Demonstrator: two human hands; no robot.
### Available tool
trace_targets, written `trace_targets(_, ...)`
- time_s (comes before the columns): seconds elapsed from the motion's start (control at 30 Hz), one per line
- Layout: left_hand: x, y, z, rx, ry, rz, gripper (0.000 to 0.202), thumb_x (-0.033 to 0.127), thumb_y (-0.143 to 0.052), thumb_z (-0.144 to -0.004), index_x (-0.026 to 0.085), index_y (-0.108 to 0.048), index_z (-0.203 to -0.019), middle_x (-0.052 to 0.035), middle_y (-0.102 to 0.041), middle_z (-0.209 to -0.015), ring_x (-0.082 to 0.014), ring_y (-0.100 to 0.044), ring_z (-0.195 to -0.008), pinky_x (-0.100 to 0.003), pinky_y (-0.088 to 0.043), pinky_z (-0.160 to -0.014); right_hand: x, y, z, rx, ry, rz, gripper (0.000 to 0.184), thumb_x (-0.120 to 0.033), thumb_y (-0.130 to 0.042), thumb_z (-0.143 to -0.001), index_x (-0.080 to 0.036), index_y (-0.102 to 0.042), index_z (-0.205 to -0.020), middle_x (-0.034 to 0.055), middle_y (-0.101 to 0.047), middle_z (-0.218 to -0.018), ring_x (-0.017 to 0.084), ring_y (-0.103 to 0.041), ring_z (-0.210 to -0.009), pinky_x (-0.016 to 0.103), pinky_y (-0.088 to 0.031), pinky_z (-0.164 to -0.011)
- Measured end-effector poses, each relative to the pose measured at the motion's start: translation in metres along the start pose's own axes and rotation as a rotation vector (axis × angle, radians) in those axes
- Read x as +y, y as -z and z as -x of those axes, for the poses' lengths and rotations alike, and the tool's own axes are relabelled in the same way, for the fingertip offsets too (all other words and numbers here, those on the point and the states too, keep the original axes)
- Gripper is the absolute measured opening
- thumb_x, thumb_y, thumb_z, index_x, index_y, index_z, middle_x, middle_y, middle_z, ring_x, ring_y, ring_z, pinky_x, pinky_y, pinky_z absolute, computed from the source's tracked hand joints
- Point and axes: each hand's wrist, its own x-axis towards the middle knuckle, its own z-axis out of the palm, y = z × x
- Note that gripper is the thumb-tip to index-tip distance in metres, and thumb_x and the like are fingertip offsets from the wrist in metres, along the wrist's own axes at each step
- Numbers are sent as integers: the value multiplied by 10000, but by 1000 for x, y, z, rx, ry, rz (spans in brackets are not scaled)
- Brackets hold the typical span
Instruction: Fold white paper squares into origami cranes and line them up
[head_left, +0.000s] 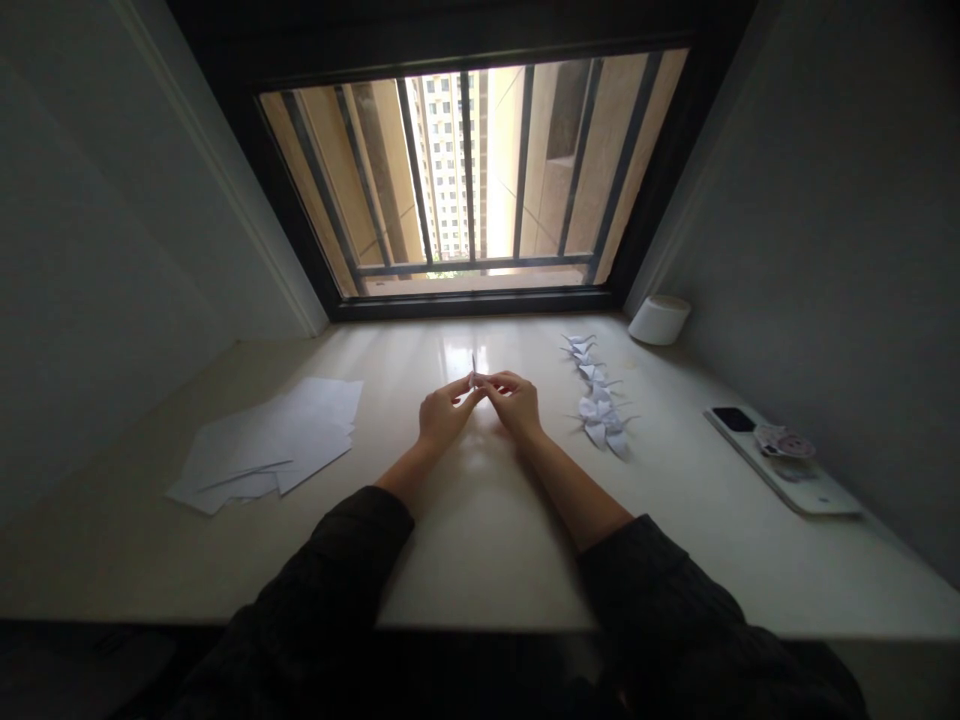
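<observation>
My left hand and my right hand meet over the middle of the pale desk. Both pinch a small folded piece of white paper that sticks up between the fingertips. The fingers of each hand are curled and pressed together on it. Dark sleeves cover both forearms near the desk's front edge.
A loose stack of white sheets lies to the left. A row of several folded paper cranes runs back on the right. A white round container stands near the barred window. A phone and stickers rest on a white slab at far right.
</observation>
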Motion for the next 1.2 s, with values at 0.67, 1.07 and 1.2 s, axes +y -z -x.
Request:
trace_targets(0.67,1,-5,3,152,28,-34,354,522,-575,-764,270,-688,-985,-38,-707,-978,-224,-647,-847,-295,-445,-713,7,-6,-1,69,-158,-71,374,-542,-612,-697,-205,-729,-810,51,-719,-782,183,-622,-687,280,-455,-614)
trace_targets(1.07,2,-4,2,89,-8,-335,421,538,-330,-878,232,-575,-725,17,-594,-613,-145,-540,-588,-238,-290,-546,-6,-8,7,61,-42,-53,348,-518,-572,-756,-200,-710,-783,39,-696,-750,163,-589,-662,274,-435,-617)
trace_targets(1.2,0,-3,1,101,-54,-347,428,513,-315,-892,226,-584,-725,17,-578,-584,-139,-523,-557,-239,-284,-539,-5,-8,6,26,-84,-45,342,-520,-554,-766,-196,-661,-756,28,-668,-716,158,-586,-651,270,-430,-610)
